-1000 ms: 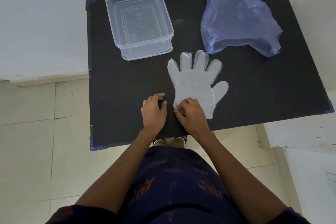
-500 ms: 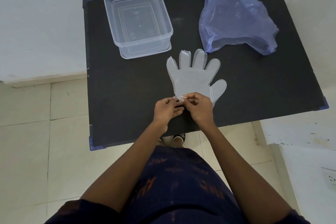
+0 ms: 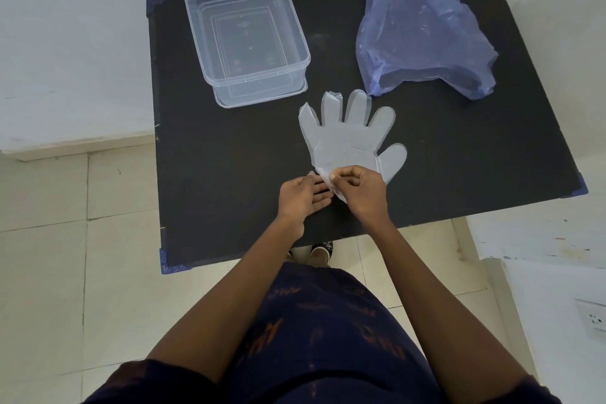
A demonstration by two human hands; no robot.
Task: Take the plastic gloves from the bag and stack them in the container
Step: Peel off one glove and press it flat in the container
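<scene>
A clear plastic glove (image 3: 344,138) lies flat in the middle of the black table (image 3: 213,157), fingers pointing away from me. My right hand (image 3: 359,190) pinches the glove's cuff edge, lifted slightly and crumpled. My left hand (image 3: 303,195) touches the same cuff from the left, fingers partly spread; whether it grips the plastic is unclear. The clear rectangular container (image 3: 246,43) stands at the back left, sitting on its lid, with nothing visible inside. The crumpled blue-violet plastic bag (image 3: 423,39) lies at the back right, its opening facing me.
The table's near edge is just below my wrists. White walls rise behind and to the left. Tiled floor shows on the left, and a white ledge (image 3: 537,239) with a wall socket (image 3: 593,318) on the right.
Both hands have moved up from the table's near part to the glove's cuff. The cuff edge has been lifted and bunched between my fingers.
</scene>
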